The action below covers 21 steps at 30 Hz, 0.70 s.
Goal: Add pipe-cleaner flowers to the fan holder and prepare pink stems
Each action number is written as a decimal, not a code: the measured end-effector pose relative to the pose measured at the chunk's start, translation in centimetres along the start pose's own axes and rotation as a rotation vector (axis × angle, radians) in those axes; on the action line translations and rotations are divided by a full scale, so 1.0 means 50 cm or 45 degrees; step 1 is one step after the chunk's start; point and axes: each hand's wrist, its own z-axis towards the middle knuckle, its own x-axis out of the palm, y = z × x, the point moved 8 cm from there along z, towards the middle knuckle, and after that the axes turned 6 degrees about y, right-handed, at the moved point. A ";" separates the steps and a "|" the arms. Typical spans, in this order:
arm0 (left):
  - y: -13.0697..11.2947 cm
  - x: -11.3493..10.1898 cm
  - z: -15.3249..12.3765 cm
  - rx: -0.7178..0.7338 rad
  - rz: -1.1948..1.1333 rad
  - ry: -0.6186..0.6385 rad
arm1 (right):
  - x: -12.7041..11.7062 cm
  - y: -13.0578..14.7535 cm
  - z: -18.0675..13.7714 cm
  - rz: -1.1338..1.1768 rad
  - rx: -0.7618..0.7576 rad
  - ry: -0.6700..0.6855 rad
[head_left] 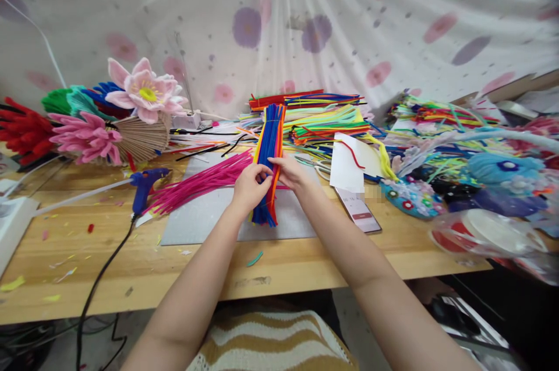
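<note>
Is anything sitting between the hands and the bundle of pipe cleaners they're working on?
Nothing visible. The left hand and right hand both already grip the blue and orange pipe cleaner bundle at its middle, above the grey mat.

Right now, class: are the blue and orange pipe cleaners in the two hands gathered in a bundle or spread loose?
Gathered: the blue and orange pipe cleaners run parallel in one tight bundle, pinched between left hand and right hand.
</note>
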 end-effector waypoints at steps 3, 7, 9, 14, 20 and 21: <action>-0.002 0.003 -0.005 -0.070 0.248 0.036 | -0.001 0.001 0.005 0.042 -0.011 -0.001; 0.001 -0.002 -0.009 -0.101 0.413 0.022 | 0.000 0.000 0.001 0.080 -0.023 0.002; 0.002 -0.003 -0.010 -0.097 0.440 0.009 | -0.001 0.000 -0.001 0.065 -0.028 0.003; 0.009 -0.001 -0.011 -0.159 0.478 0.017 | 0.001 0.004 -0.008 0.039 -0.037 0.033; 0.007 0.011 -0.007 -0.150 0.549 0.118 | 0.002 0.001 -0.017 0.060 -0.023 0.066; 0.007 0.012 -0.006 -0.154 0.543 0.121 | 0.002 0.001 -0.017 0.059 -0.028 0.071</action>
